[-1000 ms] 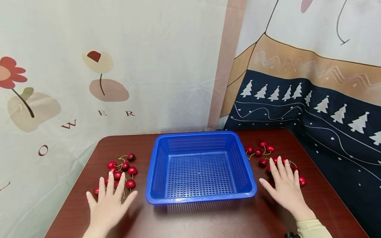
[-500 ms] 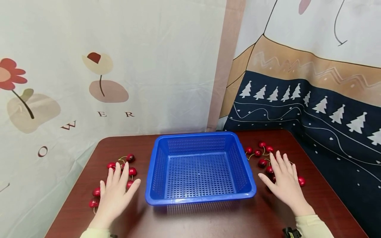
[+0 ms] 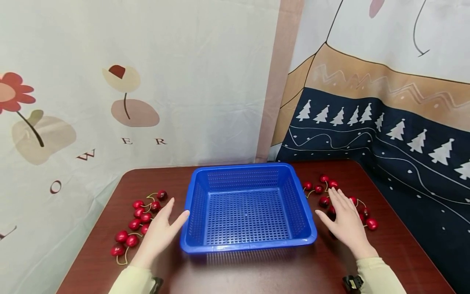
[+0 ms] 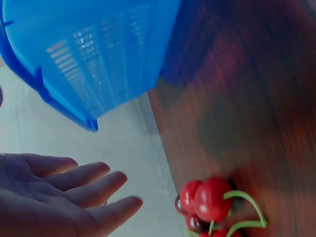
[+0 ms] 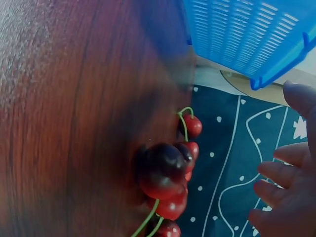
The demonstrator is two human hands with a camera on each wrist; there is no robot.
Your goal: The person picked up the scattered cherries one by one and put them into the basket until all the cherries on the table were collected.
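A blue plastic basket with slotted walls stands in the middle of the table, with nothing inside it. My left hand is at its left side, fingers extended, the thumb tip overlapping the rim in the head view. Left of that hand lie several red cherries with green stems. My right hand hovers by the basket's right side, fingers straight and close together, over another group of cherries, partly hiding them. Both wrist views show bare palms: the left hand and the right hand hold nothing.
The dark red-brown wooden table has rounded far corners. Behind it hangs a pale printed cloth, and a navy cloth with white trees drapes along the right side. Dark devices sit on the wrists.
My left hand has moved right, from above the left cherries to the basket's edge, uncovering them. My right hand has shifted slightly left, its fingers drawing together. Basket and cherries stay put.
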